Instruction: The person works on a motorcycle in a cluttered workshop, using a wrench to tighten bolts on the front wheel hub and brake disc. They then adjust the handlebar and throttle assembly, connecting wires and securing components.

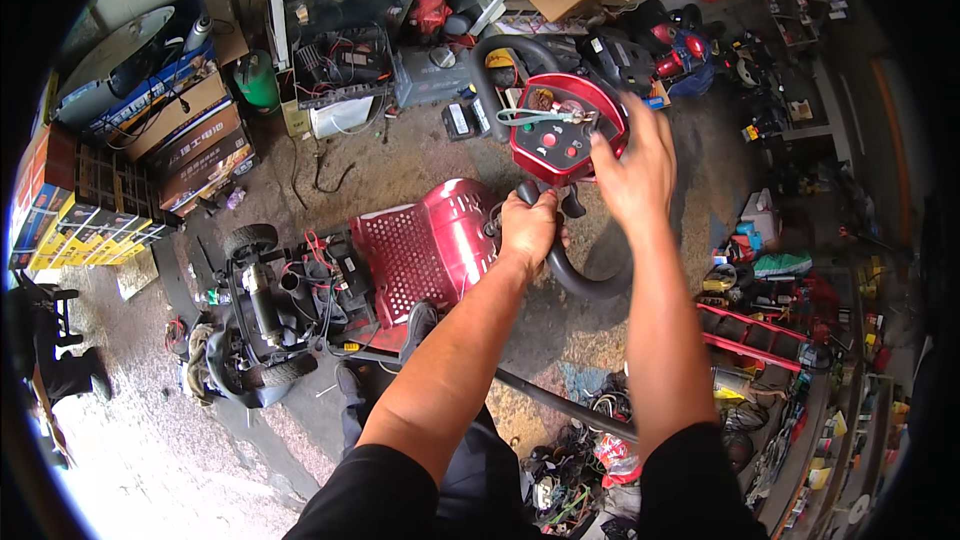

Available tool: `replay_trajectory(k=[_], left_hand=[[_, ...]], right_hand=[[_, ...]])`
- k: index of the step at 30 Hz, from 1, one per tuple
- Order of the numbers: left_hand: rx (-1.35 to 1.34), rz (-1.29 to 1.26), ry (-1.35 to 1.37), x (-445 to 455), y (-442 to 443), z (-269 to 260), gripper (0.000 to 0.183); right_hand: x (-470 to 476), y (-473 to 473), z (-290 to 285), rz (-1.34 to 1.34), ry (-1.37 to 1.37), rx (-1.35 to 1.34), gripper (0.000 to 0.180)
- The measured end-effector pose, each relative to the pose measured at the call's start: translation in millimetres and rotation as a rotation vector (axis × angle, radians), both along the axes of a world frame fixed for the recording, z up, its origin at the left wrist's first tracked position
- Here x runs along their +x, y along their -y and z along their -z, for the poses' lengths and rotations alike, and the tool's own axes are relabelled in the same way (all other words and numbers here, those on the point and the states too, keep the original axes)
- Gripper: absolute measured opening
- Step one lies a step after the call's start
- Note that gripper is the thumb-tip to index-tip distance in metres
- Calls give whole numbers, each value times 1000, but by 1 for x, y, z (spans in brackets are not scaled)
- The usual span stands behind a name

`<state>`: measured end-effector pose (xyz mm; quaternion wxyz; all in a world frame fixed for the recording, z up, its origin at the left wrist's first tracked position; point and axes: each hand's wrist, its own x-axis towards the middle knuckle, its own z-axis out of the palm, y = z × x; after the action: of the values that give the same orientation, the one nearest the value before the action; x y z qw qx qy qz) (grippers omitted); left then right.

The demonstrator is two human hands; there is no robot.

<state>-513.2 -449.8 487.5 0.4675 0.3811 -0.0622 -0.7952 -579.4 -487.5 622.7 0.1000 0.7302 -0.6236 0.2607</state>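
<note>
In front of me is a mobility scooter with a red control console (551, 140) that has a red button and several switches on its black face. My left hand (529, 231) is closed around the end of the black foam-covered handlebar (581, 281) below the console. My right hand (641, 169), slightly blurred, is raised at the console's right edge with its fingers apart. Beside its thumb lie keys with a pale strap (525, 116); any contact is unclear. The scooter's red perforated footboard (401, 262) leads to an uncovered rear with a motor (262, 307), loose wires and tires (281, 371).
My shoe (420, 326) is by the footboard's edge. Stacked cartons (195, 154) and a green tank (256, 81) stand at left. Tangled parts (559, 480) and a red rack (754, 337) lie at right. Someone's dark-clothed leg (71, 371) shows far left.
</note>
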Motion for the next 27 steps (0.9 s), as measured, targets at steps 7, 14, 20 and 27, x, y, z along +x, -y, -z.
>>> replay_trajectory(k=[7,14,20,27], left_hand=[[-21,-13,-73,5,4,1,15],[-47,-23,-73,5,4,-2,15],[22,-26,-87,6,1,-8,31],[70,8,-84,-1,1,-4,40]], right_hand=[[-34,57,-26,-262,-269,664,34],[-56,49,-17,-350,-166,509,19],[-59,38,-13,-156,-42,550,14],[-53,37,-33,-28,-169,638,20]])
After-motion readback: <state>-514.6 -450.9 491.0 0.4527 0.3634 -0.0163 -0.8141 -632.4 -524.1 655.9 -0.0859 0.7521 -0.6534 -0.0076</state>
